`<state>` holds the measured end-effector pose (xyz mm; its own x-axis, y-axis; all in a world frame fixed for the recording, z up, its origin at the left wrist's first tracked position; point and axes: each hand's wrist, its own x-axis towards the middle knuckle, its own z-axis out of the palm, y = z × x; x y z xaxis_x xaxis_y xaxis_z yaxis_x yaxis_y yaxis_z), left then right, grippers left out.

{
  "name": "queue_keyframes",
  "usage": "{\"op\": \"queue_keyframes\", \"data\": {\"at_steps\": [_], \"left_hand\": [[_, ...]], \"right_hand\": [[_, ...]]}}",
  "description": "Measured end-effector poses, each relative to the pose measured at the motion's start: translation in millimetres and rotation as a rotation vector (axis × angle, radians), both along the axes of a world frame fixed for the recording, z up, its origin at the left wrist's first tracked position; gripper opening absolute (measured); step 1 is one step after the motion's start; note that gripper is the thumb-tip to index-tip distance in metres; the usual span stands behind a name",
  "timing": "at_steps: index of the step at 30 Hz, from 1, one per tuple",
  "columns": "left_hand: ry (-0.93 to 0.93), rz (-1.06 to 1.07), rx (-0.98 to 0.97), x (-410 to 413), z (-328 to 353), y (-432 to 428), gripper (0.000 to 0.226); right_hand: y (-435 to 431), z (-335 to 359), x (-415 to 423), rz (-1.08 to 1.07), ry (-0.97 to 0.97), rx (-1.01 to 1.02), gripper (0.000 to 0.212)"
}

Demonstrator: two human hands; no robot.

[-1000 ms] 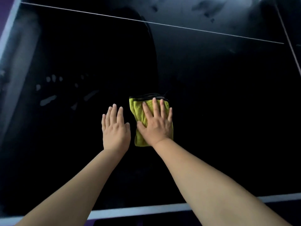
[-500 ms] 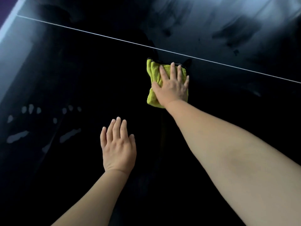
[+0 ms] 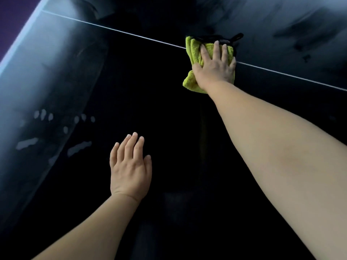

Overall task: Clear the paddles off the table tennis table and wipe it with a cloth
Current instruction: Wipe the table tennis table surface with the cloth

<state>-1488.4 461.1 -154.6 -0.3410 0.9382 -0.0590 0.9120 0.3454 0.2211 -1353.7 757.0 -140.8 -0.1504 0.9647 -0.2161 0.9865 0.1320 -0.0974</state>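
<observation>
A second ago my right hand point(image 3: 216, 70) pressed the yellow cloth point(image 3: 193, 51) flat just beside my left hand point(image 3: 130, 169), well short of the white line point(image 3: 112, 30). Since then I have pushed it away from me across the worktop point(image 3: 150, 91), and it now lies over that line, its black-trimmed far edge beyond it. My right arm reaches much farther out, so cloth and left hand are now well apart, and the worktop's near edge has dropped out of my view.
</observation>
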Motion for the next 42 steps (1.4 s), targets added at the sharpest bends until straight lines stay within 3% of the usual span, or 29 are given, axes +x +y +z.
{"op": "queue_keyframes", "data": {"at_steps": [8,16,25,37,42], "left_hand": [[-0.023,-0.009,0.025,4.3,4.3,-3.3,0.048],[-0.148,-0.017,0.148,5.3,10.0,-17.1,0.045],[-0.315,-0.205,0.310,2.0,32.6,-63.7,0.044],[-0.386,-0.419,0.170,12.1,39.9,-154.8,0.051],[-0.384,-0.427,0.129,16.1,43.2,-149.8,0.054]], "right_hand": [[-110.6,2.0,30.4,0.001,-0.012,-0.010,0.065],[-283.4,9.4,43.4,-0.038,0.000,-0.046,0.069],[-445.6,10.4,37.8,-0.131,-0.019,-0.103,0.070],[-622.4,14.2,6.4,-0.303,0.000,-0.107,0.076],[-632.9,16.7,10.0,-0.320,-0.004,-0.138,0.082]]}}
